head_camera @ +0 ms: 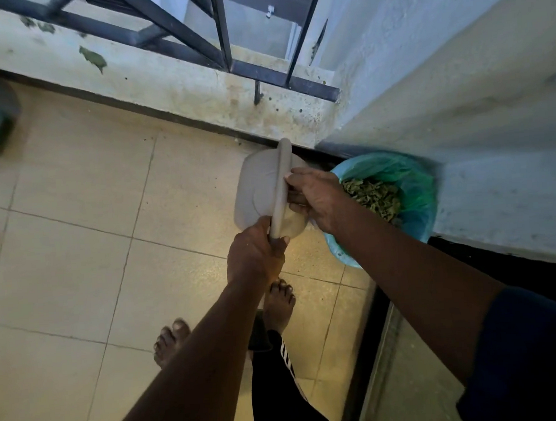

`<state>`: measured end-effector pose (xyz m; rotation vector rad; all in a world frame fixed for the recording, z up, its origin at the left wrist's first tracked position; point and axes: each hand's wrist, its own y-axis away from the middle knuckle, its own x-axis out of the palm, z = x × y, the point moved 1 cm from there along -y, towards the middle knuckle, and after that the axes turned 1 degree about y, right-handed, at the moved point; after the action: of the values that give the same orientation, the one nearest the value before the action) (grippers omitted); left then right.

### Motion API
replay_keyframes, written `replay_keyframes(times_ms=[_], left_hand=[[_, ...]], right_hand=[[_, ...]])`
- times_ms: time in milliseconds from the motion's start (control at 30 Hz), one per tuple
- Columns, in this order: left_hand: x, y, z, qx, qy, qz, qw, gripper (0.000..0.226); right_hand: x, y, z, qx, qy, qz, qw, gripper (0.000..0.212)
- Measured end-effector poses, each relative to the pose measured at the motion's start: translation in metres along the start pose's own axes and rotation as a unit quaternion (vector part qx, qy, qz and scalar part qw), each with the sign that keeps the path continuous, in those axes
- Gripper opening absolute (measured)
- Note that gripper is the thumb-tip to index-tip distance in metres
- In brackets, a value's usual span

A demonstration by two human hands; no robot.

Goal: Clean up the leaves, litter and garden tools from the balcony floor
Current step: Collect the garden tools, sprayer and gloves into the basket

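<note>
You've got the grey basin [257, 192] tipped up on edge, both hands on its rim: your left hand [255, 255] curled tight round the near end, your right hand [315, 196] pinching the rim further up. Just past your right fingers sits the green bag [408, 182] full of leaves [372, 198], in the corner.

Item one: a pale grey plastic basin [262, 191], shallow, with a flat rim. I am holding it tipped up on its edge, its underside facing away to the left of my fingers. My left hand [256, 254] is gripping the near end of the rim; my right hand [315, 198] is clasping the rim higher up.

Item two: dry green leaves [375, 198], crumpled, lying heaped inside a green plastic bag [408, 182], its mouth gaping open just beyond my right fingers.
</note>
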<state>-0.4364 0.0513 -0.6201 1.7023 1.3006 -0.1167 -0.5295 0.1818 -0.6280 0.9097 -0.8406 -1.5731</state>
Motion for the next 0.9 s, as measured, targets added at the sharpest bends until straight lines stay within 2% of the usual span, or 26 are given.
replay_keyframes(times_ms=[100, 200, 333, 400, 567, 667, 900], left_hand=[[-0.002, -0.001, 0.002, -0.003, 0.009, 0.032, 0.999, 0.039], [-0.011, 0.004, 0.002, 0.003, 0.016, 0.037, 0.999, 0.056], [-0.056, 0.027, -0.002, 0.042, -0.031, -0.036, 0.998, 0.066], [-0.091, 0.045, -0.009, 0.068, -0.047, -0.069, 0.994, 0.066], [-0.196, 0.109, -0.038, 0.089, -0.089, -0.134, 0.983, 0.064], [-0.264, 0.162, -0.052, 0.117, -0.122, -0.171, 0.971, 0.061], [-0.366, 0.331, -0.054, 0.133, -0.200, -0.292, 0.926, 0.062]], right_hand=[[0.001, 0.006, 0.000, -0.017, 0.053, -0.007, 0.998, 0.021], [-0.002, 0.020, 0.002, -0.078, 0.171, -0.053, 0.981, 0.046], [-0.005, 0.062, 0.012, -0.246, 0.336, -0.078, 0.906, 0.060], [-0.003, 0.092, 0.019, -0.305, 0.378, -0.061, 0.872, 0.064], [0.009, 0.194, 0.050, -0.383, 0.424, 0.019, 0.820, 0.069], [0.022, 0.265, 0.071, -0.436, 0.413, 0.041, 0.798, 0.068], [0.055, 0.449, 0.093, -0.566, 0.375, 0.066, 0.732, 0.050]])
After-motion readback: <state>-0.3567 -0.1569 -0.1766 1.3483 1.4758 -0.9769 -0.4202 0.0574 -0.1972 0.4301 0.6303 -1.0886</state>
